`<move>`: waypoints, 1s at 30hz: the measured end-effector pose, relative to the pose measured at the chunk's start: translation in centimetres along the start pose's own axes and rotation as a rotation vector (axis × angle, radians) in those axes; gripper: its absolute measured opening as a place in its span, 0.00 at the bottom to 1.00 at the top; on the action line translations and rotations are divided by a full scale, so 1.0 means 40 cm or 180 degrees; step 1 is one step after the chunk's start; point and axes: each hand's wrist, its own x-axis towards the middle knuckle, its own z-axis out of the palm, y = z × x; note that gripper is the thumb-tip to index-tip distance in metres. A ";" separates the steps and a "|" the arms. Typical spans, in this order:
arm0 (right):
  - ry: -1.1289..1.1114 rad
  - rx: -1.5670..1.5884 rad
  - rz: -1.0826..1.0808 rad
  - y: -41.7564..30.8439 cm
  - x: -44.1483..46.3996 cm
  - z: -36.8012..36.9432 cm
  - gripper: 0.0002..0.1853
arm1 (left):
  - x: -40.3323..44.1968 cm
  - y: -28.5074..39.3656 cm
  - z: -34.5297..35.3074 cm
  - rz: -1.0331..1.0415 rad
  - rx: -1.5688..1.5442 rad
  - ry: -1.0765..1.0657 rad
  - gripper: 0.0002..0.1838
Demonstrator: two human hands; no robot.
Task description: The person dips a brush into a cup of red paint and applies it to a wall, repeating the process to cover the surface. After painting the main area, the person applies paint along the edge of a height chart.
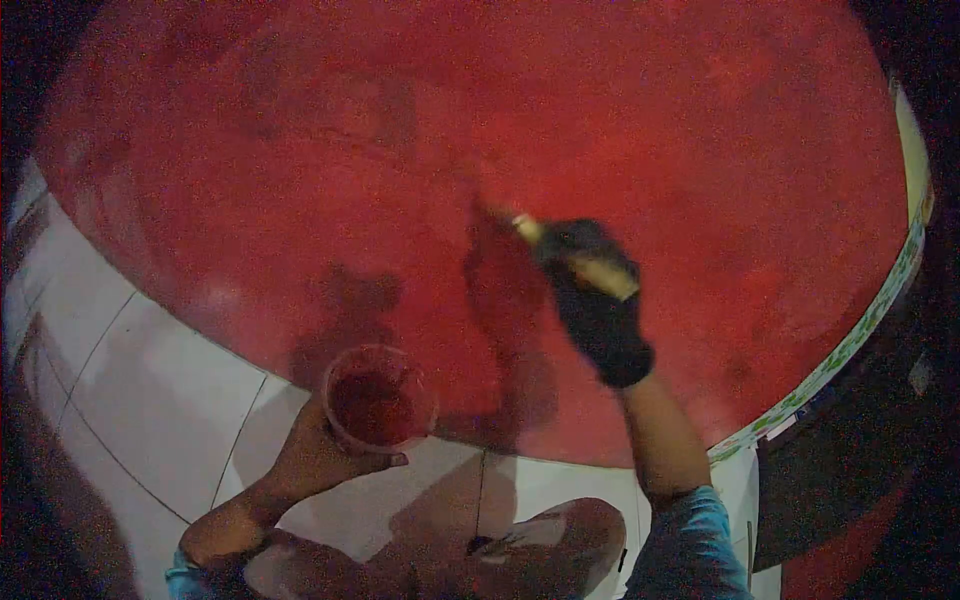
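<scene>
My left hand [312, 450] is bare and wrapped round a clear plastic cup [380, 400] with dark red liquid inside, near the lower edge of the red surface. In a black glove, my right hand [598, 300] is closed on a paintbrush [527, 229] with a light wooden handle. The brush's tip points up and left over the red surface [650, 130]; its bristles are blurred, and whether they touch the surface is hard to tell. Shadows of the hands and tools fall on the red.
White tiles [175, 350] with dark joints border the red area at the left and bottom. A green-patterned strip [850, 350] runs along its right edge, beside a dark area. My knees show at the bottom.
</scene>
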 end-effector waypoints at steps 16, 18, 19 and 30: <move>0.0097 -0.2012 0.0598 0.140 0.057 -0.234 0.10 | 0.017 -0.024 0.016 -0.0055 -0.0416 -0.0055 0.50; 0.0318 -0.2578 0.0735 0.156 0.082 -0.305 0.10 | 0.020 -0.010 0.007 -0.0192 0.0191 -0.0127 0.50; 0.1032 -0.2166 0.0544 0.156 0.080 -0.312 0.09 | 0.027 -0.022 0.008 -0.0178 0.0187 -0.0154 0.50; -0.0155 -0.1546 0.1124 0.163 -0.074 -0.320 0.12 | 0.033 -0.056 0.023 0.0004 0.0096 0.0061 0.44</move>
